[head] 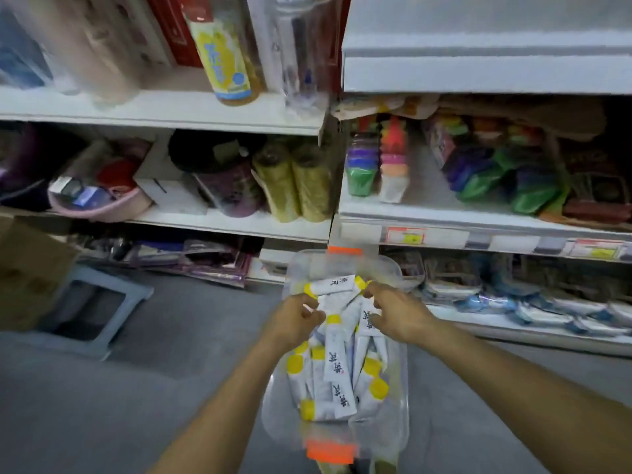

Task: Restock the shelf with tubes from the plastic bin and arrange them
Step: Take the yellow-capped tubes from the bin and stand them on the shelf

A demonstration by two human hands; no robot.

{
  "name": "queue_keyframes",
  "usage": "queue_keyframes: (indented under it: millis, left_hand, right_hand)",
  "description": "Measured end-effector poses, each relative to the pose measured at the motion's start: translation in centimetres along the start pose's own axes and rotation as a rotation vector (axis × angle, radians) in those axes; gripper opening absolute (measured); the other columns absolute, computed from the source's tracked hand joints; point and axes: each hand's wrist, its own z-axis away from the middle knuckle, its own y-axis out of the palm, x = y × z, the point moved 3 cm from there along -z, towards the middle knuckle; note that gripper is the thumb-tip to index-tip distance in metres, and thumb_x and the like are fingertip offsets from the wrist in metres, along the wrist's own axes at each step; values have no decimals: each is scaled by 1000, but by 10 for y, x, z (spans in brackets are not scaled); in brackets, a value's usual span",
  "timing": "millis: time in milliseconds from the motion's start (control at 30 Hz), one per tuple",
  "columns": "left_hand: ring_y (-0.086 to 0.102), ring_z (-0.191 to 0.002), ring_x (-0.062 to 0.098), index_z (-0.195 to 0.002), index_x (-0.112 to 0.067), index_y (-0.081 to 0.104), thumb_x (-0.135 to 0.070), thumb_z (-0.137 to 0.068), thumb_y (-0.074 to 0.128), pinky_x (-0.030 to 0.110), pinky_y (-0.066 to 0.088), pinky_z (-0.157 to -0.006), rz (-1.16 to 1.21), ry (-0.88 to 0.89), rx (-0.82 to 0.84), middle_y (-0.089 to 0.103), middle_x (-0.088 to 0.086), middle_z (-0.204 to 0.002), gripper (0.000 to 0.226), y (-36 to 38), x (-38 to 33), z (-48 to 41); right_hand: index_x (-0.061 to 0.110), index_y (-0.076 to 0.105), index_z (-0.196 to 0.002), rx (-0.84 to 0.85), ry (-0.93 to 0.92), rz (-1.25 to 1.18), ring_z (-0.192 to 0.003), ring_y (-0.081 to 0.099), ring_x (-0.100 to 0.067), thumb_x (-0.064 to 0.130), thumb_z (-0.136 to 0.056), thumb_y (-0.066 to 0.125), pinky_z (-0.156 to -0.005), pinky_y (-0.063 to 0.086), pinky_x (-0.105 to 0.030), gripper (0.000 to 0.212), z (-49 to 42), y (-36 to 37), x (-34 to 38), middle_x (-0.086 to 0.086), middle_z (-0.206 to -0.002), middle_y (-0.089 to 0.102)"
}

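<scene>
from the head camera, both arms reach out in front. the left hand point(297, 318) pinches one end of a white tube point(337, 284) with curled fingers. the right hand point(396, 313) pinches the other end the same way. the tube lies flat between the two hands and has a yellow bit at each end.

right under the hands sits the clear bin point(403, 415). more tubes point(337, 371) are piled in it, just below the hands and back toward the arms. they are white with yellow caps and point all ways. an orange near clip point(330, 453) is on the bin's end between the arms. an orange far clip point(344, 250) is on the end just past the fingers.

past the hands and to the right is the shelf point(444, 213), with price tags on its edge. bright cups point(393, 159) stand on it, up above the right hand. well off to the left of the left hand, a blue stool point(92, 309) and a brown box point(30, 268) sit on the grey floor point(171, 388).
</scene>
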Motion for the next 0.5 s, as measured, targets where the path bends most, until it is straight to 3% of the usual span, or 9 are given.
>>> queue_keyframes:
  millis: [67,133,267,367,433,467,500]
  left_hand:
    - [68,-92,31,-93,-25,61,-31,-85,69,32,51,-77,-13,-70,59,72,11,-98,12,26,29,-19]
    - [68,-97,30,-94,-24,62,-35,-84,70,32,50,-74,22,-146,95,71,10,-104,17,50,52,-38]
    - [59,-114,28,-123,-16,56,-36,-86,66,33,49,-93,35,-249,77,61,10,-125,44,91,76,-72]
    - [52,-122,32,-131,-6,40,-38,-90,61,32,41,-92,20,-275,9,55,16,-132,56,117,86,-93]
    - [52,-121,34,-130,-2,35,-42,-89,61,36,41,-92,44,-277,-46,55,19,-130,62,130,88,-105]
    - [52,-121,35,-129,-1,35,-43,-88,63,38,42,-92,53,-281,-64,55,19,-129,65,135,89,-110]
    - [52,-121,35,-130,0,35,-43,-86,66,40,43,-93,57,-289,-76,55,20,-128,69,140,89,-114]
  right_hand:
    - [17,46,-130,106,-31,134,-119,51,-29,17,-93,50,-88,47,-38,37,-20,30,-11,-10,-131,52]
    - [15,49,-127,146,-59,279,-118,49,-30,10,-92,48,-84,48,-39,35,-44,54,-23,-11,-128,51]
    - [9,53,-123,166,-123,584,-125,41,-30,4,-90,48,-80,41,-35,34,-88,86,-34,-10,-130,49]
    - [15,64,-114,165,-231,818,-124,47,-29,14,-86,60,-97,39,-40,28,-117,105,-44,-7,-122,59]
    - [27,75,-85,149,-220,893,-104,62,-24,33,-63,82,-92,48,-43,23,-130,105,-47,1,-94,69]
    - [27,75,-83,178,-257,925,-104,62,-25,33,-61,83,-92,48,-44,25,-136,110,-50,0,-96,69]
    - [26,73,-98,236,-261,975,-116,54,-26,30,-72,77,-100,41,-46,27,-141,117,-55,-2,-113,64]
